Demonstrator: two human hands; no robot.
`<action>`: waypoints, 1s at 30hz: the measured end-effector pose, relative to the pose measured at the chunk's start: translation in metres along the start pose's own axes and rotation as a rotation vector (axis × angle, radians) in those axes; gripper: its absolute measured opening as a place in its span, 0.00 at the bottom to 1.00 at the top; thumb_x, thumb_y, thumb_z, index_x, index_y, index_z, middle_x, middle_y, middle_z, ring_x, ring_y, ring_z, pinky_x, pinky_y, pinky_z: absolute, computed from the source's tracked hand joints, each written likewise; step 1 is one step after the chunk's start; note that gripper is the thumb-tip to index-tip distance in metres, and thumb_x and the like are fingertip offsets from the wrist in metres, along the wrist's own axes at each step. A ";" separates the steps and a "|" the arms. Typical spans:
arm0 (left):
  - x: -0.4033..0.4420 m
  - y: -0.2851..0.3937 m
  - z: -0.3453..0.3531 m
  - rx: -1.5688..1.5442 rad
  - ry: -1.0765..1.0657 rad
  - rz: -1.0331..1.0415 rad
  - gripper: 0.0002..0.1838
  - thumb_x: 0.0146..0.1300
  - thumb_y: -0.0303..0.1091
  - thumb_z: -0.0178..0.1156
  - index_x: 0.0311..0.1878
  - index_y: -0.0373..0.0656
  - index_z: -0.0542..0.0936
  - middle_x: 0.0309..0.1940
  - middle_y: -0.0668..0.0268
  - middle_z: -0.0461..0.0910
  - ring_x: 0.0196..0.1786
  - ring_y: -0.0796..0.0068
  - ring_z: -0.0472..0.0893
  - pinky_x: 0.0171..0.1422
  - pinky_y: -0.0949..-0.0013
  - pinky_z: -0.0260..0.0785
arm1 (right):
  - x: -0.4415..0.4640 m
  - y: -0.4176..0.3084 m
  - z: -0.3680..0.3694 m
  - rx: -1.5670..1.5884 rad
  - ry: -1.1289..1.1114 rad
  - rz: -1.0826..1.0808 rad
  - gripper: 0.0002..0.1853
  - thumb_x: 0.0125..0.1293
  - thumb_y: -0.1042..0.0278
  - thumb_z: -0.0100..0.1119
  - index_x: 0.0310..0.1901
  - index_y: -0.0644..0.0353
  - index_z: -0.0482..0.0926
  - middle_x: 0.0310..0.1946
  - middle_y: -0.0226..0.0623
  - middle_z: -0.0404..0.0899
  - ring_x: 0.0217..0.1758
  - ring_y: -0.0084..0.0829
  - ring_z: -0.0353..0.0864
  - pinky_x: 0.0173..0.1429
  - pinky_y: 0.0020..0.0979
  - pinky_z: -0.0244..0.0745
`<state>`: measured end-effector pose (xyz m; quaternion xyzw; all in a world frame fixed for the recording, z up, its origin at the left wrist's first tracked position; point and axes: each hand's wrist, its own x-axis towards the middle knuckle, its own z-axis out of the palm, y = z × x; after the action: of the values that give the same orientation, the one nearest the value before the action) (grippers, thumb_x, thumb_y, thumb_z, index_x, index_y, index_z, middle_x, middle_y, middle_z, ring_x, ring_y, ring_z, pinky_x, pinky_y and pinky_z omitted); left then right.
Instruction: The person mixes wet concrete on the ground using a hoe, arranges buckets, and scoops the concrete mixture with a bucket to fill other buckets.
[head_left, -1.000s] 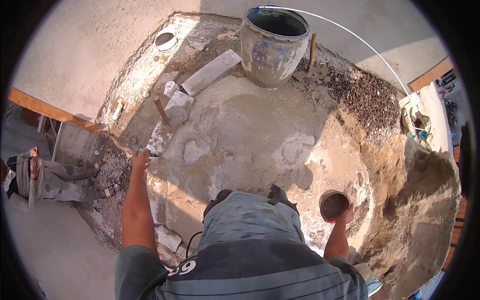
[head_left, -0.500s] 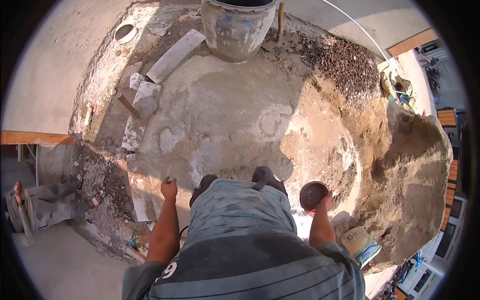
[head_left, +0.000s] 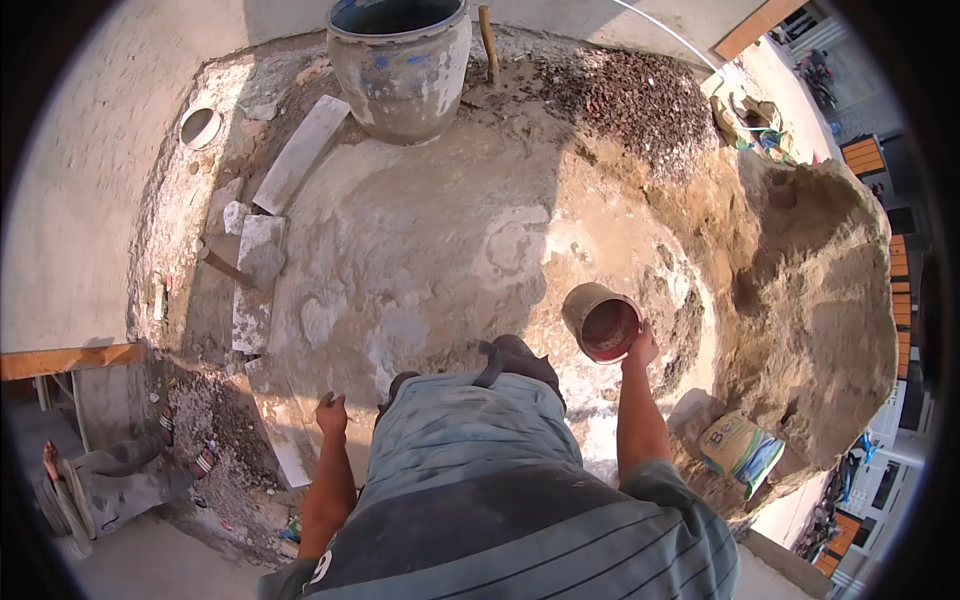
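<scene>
My right hand [head_left: 643, 343] is closed on the rim of a small, mud-stained bucket [head_left: 582, 308]. The bucket tilts with its reddish mouth facing me, held over the sunlit part of the floor. On the other side, my left hand [head_left: 331, 412] hangs low with its fingers curled in. Whether anything is inside those fingers is hidden. Pale slabs [head_left: 255, 325] lie nearest to that hand. Wet, greyish ground [head_left: 400, 250] spreads out ahead of my feet.
A large mortar-splashed barrel [head_left: 400, 85] stands ahead beside a wooden stake [head_left: 488, 45]. Reddish gravel [head_left: 640, 105] and a sand heap [head_left: 820, 290] lie to the right, near a printed sack [head_left: 742, 450]. At far left another person's legs [head_left: 130, 475] show.
My right hand has raised the bucket forward and to the left, tipping it so more of its side shows. The view has shifted, with the barrel and slabs now further left and lower.
</scene>
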<state>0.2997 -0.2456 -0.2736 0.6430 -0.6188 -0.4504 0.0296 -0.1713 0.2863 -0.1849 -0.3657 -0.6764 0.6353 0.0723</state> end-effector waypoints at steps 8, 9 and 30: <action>0.004 -0.018 0.000 -0.005 -0.029 -0.060 0.25 0.56 0.36 0.67 0.57 0.35 0.79 0.42 0.52 0.84 0.45 0.62 0.82 0.53 0.64 0.72 | -0.027 0.023 -0.042 -0.123 0.180 -0.008 0.21 0.62 0.56 0.64 0.43 0.71 0.84 0.36 0.43 0.85 0.36 0.35 0.82 0.44 0.35 0.77; 0.006 -0.018 0.000 -0.009 -0.038 -0.056 0.25 0.57 0.35 0.66 0.57 0.34 0.79 0.42 0.52 0.84 0.45 0.63 0.82 0.53 0.64 0.72 | -0.028 0.030 -0.052 -0.125 0.185 -0.001 0.21 0.62 0.56 0.64 0.43 0.71 0.84 0.37 0.43 0.85 0.37 0.35 0.83 0.44 0.36 0.78; 0.023 0.117 0.057 0.244 -0.438 0.242 0.25 0.58 0.33 0.63 0.59 0.33 0.76 0.29 0.64 0.80 0.28 0.79 0.74 0.32 0.72 0.67 | -0.101 0.098 -0.202 -0.136 0.669 0.300 0.25 0.60 0.50 0.64 0.42 0.70 0.84 0.40 0.50 0.85 0.42 0.41 0.84 0.50 0.39 0.78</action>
<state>0.1707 -0.2624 -0.2505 0.4503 -0.7324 -0.4942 -0.1289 0.0552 0.3824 -0.2006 -0.6519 -0.5952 0.4377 0.1709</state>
